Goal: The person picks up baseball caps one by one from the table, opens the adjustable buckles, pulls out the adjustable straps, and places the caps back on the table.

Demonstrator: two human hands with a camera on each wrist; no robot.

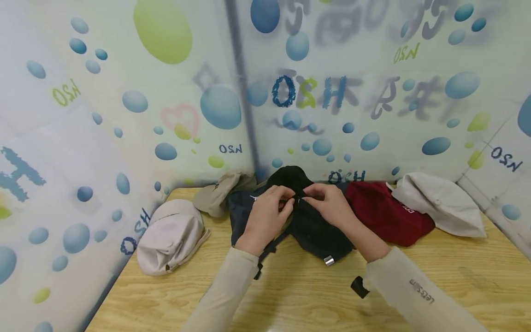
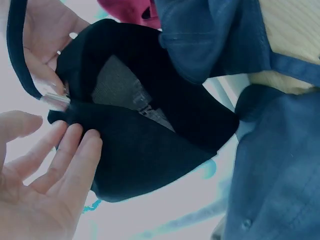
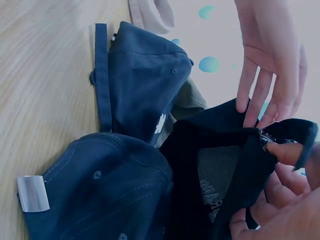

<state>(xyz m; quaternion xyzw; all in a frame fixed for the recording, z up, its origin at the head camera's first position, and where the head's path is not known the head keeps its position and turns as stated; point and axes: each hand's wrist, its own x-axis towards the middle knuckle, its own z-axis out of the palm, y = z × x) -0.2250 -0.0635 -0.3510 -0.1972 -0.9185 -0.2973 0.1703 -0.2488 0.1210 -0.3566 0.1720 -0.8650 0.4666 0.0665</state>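
Observation:
Both hands are at the back opening of a black cap (image 1: 288,177), raised in front of the row of caps. My right hand (image 1: 332,205) grips the cap's rim and pinches by the metal buckle (image 3: 267,137), where the loose end of the strap (image 3: 302,132) curls out. My left hand (image 1: 268,216) lies opposite; its fingers (image 2: 75,145) touch the outside of the cap near the buckle, with the thumb held apart. Inside the cap, mesh lining (image 2: 117,82) shows. A dark navy cap (image 3: 105,185) with a metal clasp lies just below the hands.
On the wooden table (image 1: 315,304), another navy cap (image 1: 239,214) with a white logo sits at left, beside a khaki cap (image 1: 220,193) and a pale cap (image 1: 170,240). To the right are a dark red cap (image 1: 386,212) and a light grey cap (image 1: 444,203). Printed fabric walls enclose the table.

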